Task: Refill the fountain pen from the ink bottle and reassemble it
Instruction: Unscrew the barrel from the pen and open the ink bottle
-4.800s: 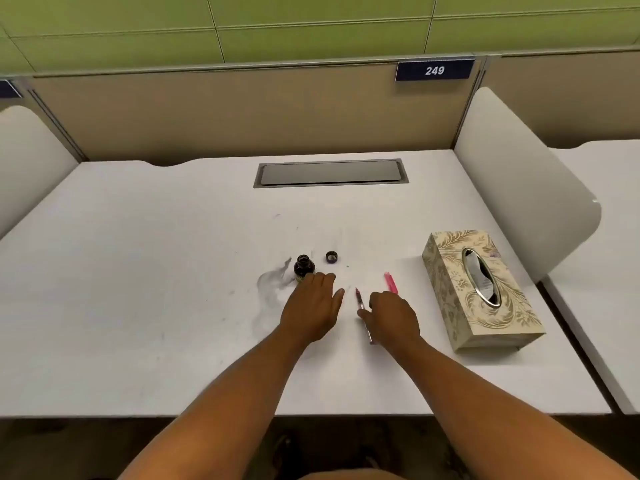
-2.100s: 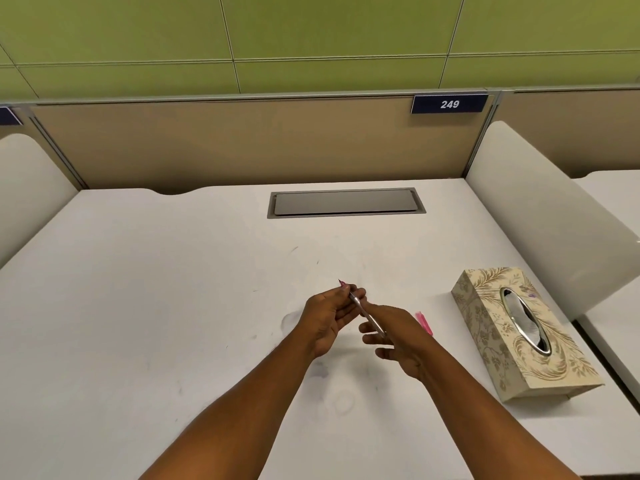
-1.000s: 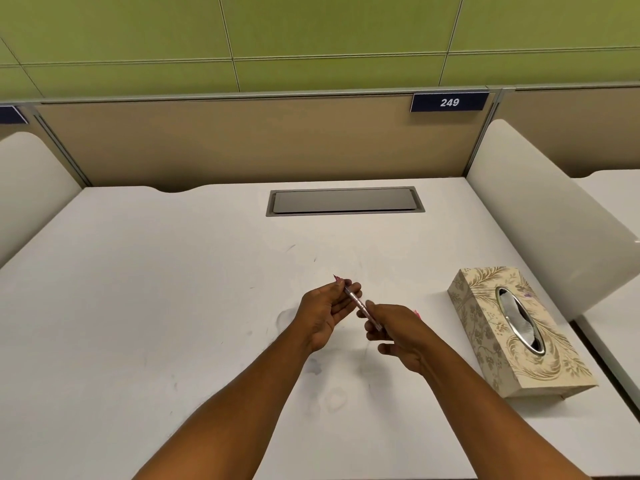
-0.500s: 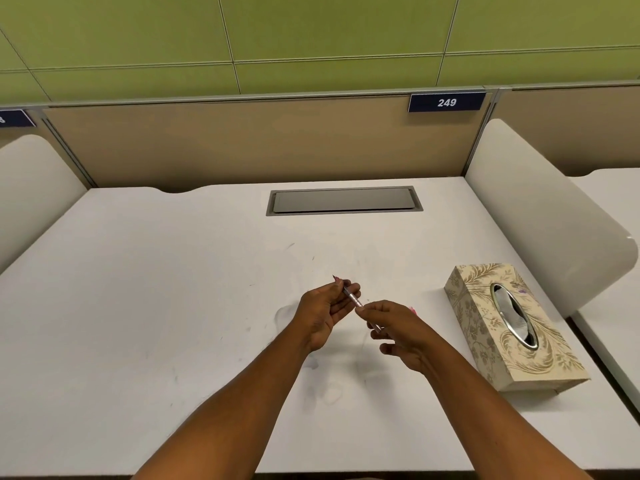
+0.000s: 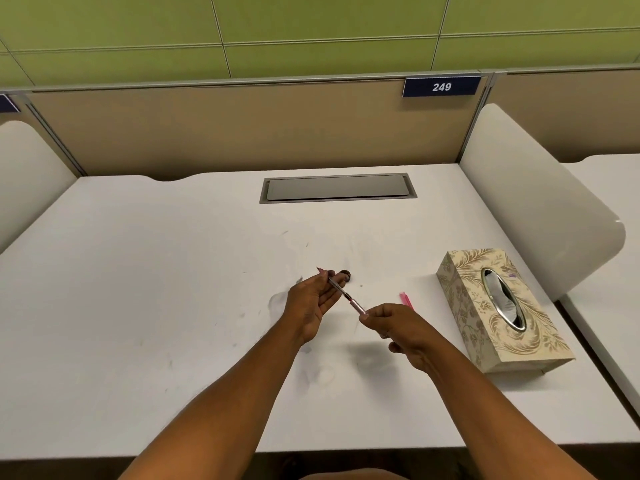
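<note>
I see both hands raised just above the white desk (image 5: 138,271), joined by the pen (image 5: 346,295) that runs aslant between them. My left hand (image 5: 311,303) grips the pen's far end, fingers curled round it, with the pink nib tip (image 5: 319,270) poking out past the fingertips. My right hand (image 5: 398,320) pinches the near, silvery-pink end between thumb and fingers, the other fingers curled under. The clear middle of the pen shows dark ink inside. The two hands are apart, with a bare stretch of pen between them.

A small dark round thing (image 5: 346,274) sits on the desk just behind my left fingertips; I cannot tell whether it is the bottle or its cap. A pink pen part (image 5: 406,300) lies on the desk just beyond my right hand, between it and the tissue box (image 5: 498,306) at the right. A grey hatch (image 5: 337,188) is set into the desk's far side, and a blue "249" sign (image 5: 441,86) hangs on the partition.
</note>
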The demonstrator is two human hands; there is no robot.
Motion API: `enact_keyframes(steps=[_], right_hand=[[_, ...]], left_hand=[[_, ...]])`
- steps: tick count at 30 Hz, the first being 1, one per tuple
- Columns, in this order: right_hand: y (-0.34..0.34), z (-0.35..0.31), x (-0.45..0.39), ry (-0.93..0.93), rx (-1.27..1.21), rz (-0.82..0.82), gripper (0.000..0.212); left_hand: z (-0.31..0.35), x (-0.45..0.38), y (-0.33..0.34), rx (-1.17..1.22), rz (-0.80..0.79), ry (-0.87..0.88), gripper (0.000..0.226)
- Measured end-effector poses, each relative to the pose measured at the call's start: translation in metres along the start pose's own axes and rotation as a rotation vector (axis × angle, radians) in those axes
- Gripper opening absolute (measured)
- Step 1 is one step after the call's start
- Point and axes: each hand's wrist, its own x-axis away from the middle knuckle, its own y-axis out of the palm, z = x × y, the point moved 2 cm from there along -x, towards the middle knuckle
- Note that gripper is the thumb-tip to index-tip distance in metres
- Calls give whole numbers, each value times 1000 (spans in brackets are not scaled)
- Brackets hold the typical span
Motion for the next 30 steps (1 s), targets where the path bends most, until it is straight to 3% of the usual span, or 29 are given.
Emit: enact_keyframes(steps=[7, 14, 30], right_hand=[[-13, 20, -2, -45, 96, 64, 13], [-13, 52, -20, -103, 580, 369, 15], [0, 70, -24, -82, 568, 516, 29]], left_hand=[[2, -6, -9, 23, 61, 22, 21], [-13, 4, -13, 31, 72, -27, 19], [-29, 14, -25, -1, 41, -99, 23]])
